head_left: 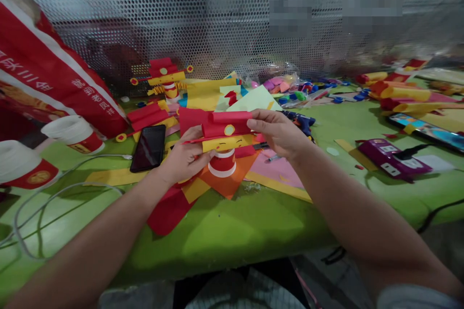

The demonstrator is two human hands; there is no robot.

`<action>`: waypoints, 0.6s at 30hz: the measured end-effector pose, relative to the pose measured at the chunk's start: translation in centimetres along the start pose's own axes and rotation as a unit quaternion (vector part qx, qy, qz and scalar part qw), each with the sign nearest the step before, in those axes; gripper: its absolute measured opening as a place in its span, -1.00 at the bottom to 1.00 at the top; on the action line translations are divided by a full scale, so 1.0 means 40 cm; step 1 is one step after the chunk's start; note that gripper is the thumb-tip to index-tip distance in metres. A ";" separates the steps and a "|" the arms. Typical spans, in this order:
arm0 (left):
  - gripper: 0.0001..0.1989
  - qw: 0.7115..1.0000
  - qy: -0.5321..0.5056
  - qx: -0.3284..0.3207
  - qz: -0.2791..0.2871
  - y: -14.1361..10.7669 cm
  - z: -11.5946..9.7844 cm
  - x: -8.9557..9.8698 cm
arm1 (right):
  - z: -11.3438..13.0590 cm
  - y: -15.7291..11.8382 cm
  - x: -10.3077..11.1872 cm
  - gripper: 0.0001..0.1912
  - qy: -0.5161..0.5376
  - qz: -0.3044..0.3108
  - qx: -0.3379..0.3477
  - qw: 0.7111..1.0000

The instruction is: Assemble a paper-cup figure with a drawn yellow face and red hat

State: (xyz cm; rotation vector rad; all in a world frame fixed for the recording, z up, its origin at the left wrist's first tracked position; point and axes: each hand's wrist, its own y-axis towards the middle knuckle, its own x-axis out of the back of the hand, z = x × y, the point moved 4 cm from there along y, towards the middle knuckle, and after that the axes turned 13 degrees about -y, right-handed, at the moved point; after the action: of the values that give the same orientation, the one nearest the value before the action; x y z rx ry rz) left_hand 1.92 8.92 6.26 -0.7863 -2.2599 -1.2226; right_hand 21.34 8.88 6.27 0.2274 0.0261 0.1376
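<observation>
A paper figure (227, 143) stands near the table's front edge, with a red folded hat, a yellow face strip with drawn eyes, and a red and white paper cup (222, 163) below. My left hand (184, 156) grips its left side, thumb low on the yellow strip near the cup. My right hand (277, 131) pinches the right end of the red hat between thumb and fingers. Under the cup lies an orange sheet (232, 184), beside a red paper piece (170, 210) and a pink sheet (277, 170).
A black phone (148, 148), white cable (54, 192) and stacked paper cups (74, 134) are on the left. A similar figure (167, 77) stands behind. A purple power strip (393, 157) and a tablet (431, 130) lie right on the green table (253, 229).
</observation>
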 end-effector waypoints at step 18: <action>-0.74 0.938 -0.188 0.237 -0.171 -0.006 0.022 -0.032 | 0.002 -0.011 0.006 -0.71 -0.075 -0.055 0.084 0.992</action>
State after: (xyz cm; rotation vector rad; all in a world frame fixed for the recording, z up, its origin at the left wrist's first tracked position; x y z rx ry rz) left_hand 2.60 9.23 4.85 -0.4770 -2.9394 -0.6280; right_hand 21.65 8.49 6.23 0.4040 -0.1004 0.0085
